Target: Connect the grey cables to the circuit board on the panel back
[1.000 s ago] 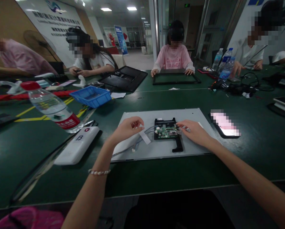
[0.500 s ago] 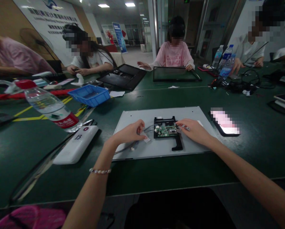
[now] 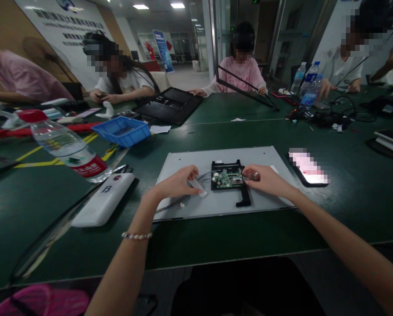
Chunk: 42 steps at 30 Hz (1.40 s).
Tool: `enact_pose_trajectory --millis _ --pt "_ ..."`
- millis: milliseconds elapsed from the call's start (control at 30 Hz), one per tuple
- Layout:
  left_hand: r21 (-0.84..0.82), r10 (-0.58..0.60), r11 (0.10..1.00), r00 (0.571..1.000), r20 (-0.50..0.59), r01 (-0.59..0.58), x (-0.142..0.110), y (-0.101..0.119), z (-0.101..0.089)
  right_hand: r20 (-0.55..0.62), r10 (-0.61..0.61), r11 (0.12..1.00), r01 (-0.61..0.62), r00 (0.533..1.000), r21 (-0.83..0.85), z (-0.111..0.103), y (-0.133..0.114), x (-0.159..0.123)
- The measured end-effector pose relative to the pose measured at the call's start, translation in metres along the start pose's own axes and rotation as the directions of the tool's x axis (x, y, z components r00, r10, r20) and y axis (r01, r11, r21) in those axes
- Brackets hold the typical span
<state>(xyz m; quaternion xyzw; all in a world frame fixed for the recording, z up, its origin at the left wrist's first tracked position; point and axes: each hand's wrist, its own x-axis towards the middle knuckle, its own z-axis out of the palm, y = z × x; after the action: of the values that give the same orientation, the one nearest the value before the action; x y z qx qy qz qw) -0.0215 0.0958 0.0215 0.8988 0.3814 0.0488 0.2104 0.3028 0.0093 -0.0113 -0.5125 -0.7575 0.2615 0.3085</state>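
A flat light-grey panel lies on the table in front of me. On it rests a black plastic bracket around a green circuit board. Left of the board, my left hand pinches a whitish translucent strip, perhaps tape. Grey cables run between that hand and the board, and one trails toward the panel's lower left. At the board's right edge, my right hand is closed, fingertips against the bracket; what they grip is too small to make out.
A smartphone lies right of the panel. To the left are a white power bank, a tilted water bottle and a blue bin. Across the table, a person holds a black frame beside a black panel.
My hands stay almost in place; the right fingers have shifted slightly at the board's edge. Across the table, the person has tilted the black frame up and moved a hand to the black panel.
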Motion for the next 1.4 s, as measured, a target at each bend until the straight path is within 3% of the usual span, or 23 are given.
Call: enact_pose_trajectory --millis 233,300,500,600,700,867,1033,1133,1233,1400 --pt "0.082 0.023 0.997 0.962 -0.273 -0.001 0.002 -0.008 -0.002 -0.018 0.085 0.995 -0.084 0.996 0.047 0.000 0.008 0.002" --pt "0.089 0.015 0.996 0.964 -0.267 0.009 0.002 -0.012 -0.004 -0.029 0.099 0.994 -0.097 0.995 0.058 -0.003 0.011 0.002" --pt "0.048 0.010 0.999 0.996 -0.088 -0.006 0.001 -0.013 -0.006 -0.087 0.181 0.982 -0.185 0.980 -0.037 -0.021 0.022 0.000" --pt "0.022 0.064 0.998 0.993 -0.099 -0.062 0.001 -0.016 -0.008 -0.125 0.235 0.956 -0.253 0.964 -0.151 -0.028 0.027 -0.002" --pt "0.103 0.076 0.993 0.979 -0.188 -0.057 0.001 -0.024 -0.010 -0.185 0.240 0.925 -0.282 0.953 -0.255 -0.031 0.028 -0.002" --pt "0.278 0.043 0.960 0.955 -0.293 0.042 0.000 -0.038 -0.010 -0.257 0.122 0.928 -0.202 0.959 -0.313 -0.028 0.027 -0.001" --pt "0.319 -0.032 0.939 0.956 -0.291 0.128 0.000 -0.036 -0.005 -0.196 -0.041 0.960 -0.015 0.980 -0.279 -0.021 0.015 0.013" --pt "0.328 -0.033 0.934 0.950 -0.310 0.139 0.000 -0.031 -0.003 -0.099 -0.138 0.949 0.103 0.985 -0.297 -0.015 -0.002 0.031" --pt "0.341 -0.026 0.928 0.943 -0.333 0.147 0.001 -0.029 -0.001 -0.011 -0.152 0.941 0.141 0.988 -0.306 -0.004 -0.020 0.053" --pt "0.359 -0.024 0.921 0.941 -0.338 0.152 0.002 -0.029 0.002 0.006 -0.118 0.945 0.114 0.993 -0.307 0.024 -0.039 0.085"
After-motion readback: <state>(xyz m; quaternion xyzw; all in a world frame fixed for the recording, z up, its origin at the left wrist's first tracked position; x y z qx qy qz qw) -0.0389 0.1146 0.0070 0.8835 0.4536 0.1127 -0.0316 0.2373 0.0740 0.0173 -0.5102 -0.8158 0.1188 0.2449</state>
